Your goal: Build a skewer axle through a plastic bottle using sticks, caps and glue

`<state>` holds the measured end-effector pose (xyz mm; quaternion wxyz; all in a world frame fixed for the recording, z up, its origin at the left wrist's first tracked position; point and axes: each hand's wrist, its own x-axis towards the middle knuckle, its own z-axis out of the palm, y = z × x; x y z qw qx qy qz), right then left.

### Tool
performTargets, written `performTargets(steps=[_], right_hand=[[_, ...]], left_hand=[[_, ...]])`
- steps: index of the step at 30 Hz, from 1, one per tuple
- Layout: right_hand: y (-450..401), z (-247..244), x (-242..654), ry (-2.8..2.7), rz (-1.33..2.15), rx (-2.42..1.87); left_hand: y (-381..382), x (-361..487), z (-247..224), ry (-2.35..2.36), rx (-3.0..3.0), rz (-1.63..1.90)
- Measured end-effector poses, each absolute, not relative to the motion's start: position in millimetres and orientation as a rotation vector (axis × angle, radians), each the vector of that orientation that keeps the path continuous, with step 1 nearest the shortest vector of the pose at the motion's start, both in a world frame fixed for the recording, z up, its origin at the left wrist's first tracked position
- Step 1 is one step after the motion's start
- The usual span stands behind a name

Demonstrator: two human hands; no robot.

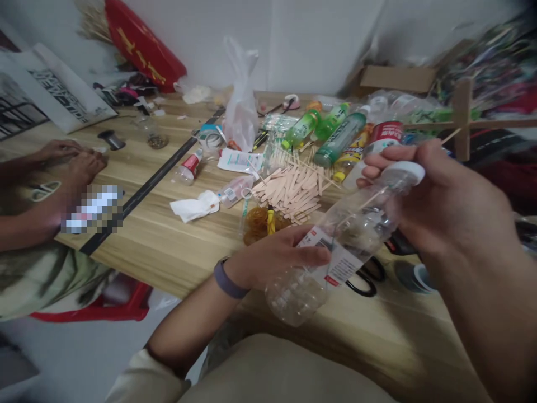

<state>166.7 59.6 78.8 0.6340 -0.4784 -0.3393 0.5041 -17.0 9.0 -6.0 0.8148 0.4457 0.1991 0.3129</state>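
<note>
A clear plastic bottle [352, 224] with a white cap and a white-and-red label is held tilted over the table, its cap end up to the right. My left hand [281, 254] wraps round its lower part at the label, a band on the wrist. Near the neck and cap is my right hand [444, 190], fingers bent, with a thin wooden stick [451, 136] poking out beyond the thumb. Another thin stick shows along the bottle's upper part; whether it lies inside cannot be made out. Behind the bottle lies a pile of flat wooden sticks [289, 187].
Green and other bottles [342, 137] lie at the back right. Black-handled scissors [364, 280] are beneath the held bottle. Rubber bands [258, 224], a tissue [195, 206] and a small bottle [188, 168] lie mid-table. Another person's hands [79, 159] rest at the left. A wooden cross [462, 120] stands right.
</note>
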Motion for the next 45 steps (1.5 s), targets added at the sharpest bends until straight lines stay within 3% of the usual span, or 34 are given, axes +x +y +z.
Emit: performTargets(steps=[45], right_hand=[[60, 82, 177, -0.869, 1.143, -1.082]], left_hand=[[9, -11, -4, 0.434, 0.847, 0.621]])
